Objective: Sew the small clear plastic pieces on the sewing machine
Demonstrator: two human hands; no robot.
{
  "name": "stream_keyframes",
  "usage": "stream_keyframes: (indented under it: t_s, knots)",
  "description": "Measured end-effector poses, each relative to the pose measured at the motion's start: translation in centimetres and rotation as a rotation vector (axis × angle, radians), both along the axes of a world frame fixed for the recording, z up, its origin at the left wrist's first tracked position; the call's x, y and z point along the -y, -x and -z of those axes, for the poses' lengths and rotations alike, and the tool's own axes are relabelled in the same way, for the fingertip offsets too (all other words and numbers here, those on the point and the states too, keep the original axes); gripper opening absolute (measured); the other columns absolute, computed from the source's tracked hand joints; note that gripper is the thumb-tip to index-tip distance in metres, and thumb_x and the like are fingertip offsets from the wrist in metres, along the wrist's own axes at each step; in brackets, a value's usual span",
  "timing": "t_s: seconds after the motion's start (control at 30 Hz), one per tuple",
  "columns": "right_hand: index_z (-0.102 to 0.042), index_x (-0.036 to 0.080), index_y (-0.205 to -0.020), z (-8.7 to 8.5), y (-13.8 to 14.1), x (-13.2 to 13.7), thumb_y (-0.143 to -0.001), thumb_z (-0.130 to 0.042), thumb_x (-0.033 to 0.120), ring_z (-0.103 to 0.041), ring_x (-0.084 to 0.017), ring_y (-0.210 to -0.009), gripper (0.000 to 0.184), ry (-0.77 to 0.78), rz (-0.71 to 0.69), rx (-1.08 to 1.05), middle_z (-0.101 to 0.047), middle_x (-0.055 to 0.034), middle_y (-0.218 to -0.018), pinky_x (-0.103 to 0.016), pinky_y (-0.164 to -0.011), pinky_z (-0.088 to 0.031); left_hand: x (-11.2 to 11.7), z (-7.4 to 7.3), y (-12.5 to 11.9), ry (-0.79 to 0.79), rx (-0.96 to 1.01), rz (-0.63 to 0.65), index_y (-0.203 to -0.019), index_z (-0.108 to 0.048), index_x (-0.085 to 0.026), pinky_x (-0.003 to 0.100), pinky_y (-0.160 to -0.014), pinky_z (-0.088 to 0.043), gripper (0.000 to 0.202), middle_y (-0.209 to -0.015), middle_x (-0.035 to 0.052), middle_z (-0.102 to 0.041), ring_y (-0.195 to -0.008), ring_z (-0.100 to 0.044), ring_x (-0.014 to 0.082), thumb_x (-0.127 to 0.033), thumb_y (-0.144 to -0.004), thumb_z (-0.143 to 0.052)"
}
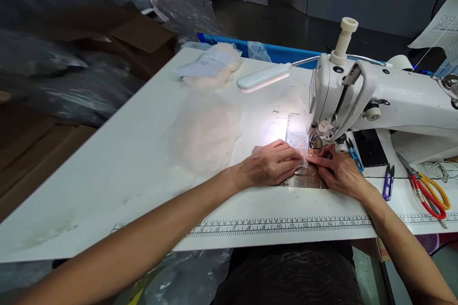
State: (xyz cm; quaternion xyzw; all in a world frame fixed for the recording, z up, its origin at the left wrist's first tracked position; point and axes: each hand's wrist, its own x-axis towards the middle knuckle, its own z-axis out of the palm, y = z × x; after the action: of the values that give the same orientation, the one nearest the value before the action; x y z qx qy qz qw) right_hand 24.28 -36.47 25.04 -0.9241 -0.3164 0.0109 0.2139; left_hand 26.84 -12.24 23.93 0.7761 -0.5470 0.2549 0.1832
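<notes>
White cloth (296, 139), apparently, at hands (274, 164) (336, 170); blue snips (356, 159), black phone (370, 147) nearby.

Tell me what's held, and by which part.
White cloth: left hand lies over its near end, right hand has fingertips at its near right corner. Whether either pinches it can't be told.

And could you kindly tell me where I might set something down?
The white table is bare but smudged between its left edge, the sheer pale fabric and the left forearm. Crowded right of the right hand: blue snips, purple snips, dark phone, scissors.
</notes>
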Motion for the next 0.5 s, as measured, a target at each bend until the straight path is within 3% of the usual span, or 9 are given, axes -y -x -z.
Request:
stream_keyframes:
  t_s: [0.3, 0.4, 0.5]
  knots:
    - [-0.067, 0.029, -0.125, 0.4, -0.3, 0.0, -0.093, -0.053, 0.023, -0.058, -0.019, -0.087, 0.036, 0.028, 0.007, -0.009, -0.053, -0.0098, -0.117, -0.033, -0.075, -0.052, -0.3, -0.9, -0.5, -0.135, 0.014, 0.080, -0.098, -0.060, -0.018, 0.027, -0.068, -0.047, 0.021, -0.095, 0.0027, -0.072, -0.072, -0.061, 0.0110, -0.010, -0.099, -0.040]
    - [-0.067, 0.027, -0.124, 0.0, -0.6, 0.2, -0.093, -0.052, 0.021, -0.059, -0.020, -0.090, 0.035, -0.025, 0.008, -0.052, -0.056, -0.0093, -0.109, -0.034, -0.078, -0.052, 0.0, -1.0, -0.5, -0.146, 0.032, 0.055, -0.095, -0.061, -0.018, 0.027, -0.063, -0.046, 0.022, -0.091, 0.0029, -0.072, -0.067, -0.059, 0.0113, -0.011, -0.098, -0.040]
    - [-0.069, 0.024, -0.118, -1.0, -1.0, 0.5, -0.093, -0.049, 0.018, -0.058, -0.015, -0.074, 0.033, -0.095, 0.053, -0.182, -0.061, -0.0048, -0.093, -0.030, -0.071, -0.051, 0.3, -0.8, -0.5, -0.075, 0.020, 0.061, -0.090, -0.061, -0.017, 0.027, -0.062, -0.046, 0.017, -0.089, 0.0028, -0.071, -0.067, -0.058, 0.0123, -0.014, -0.097, -0.046]
